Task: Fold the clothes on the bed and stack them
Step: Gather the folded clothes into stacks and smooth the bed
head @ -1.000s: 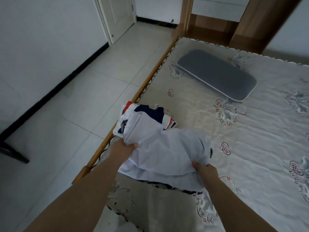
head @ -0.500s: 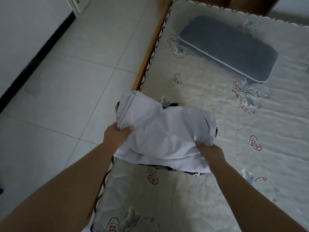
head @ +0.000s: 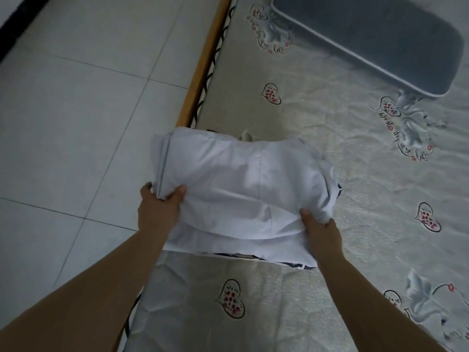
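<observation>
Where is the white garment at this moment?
In the head view, the white garment lies at the bed's left edge, held between the left hand and right hand, below the grey pillow.

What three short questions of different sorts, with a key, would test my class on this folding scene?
1. True or false: both hands grip the white shirt.
2. Which lies at the far right of the bed? A) grey pillow B) basket C) book
3. Fill in: under the shirt's near edge, a ____ garment peeks out.

Key: 1 true, the left hand and right hand each hold a near corner; 2 A; 3 dark.
</observation>
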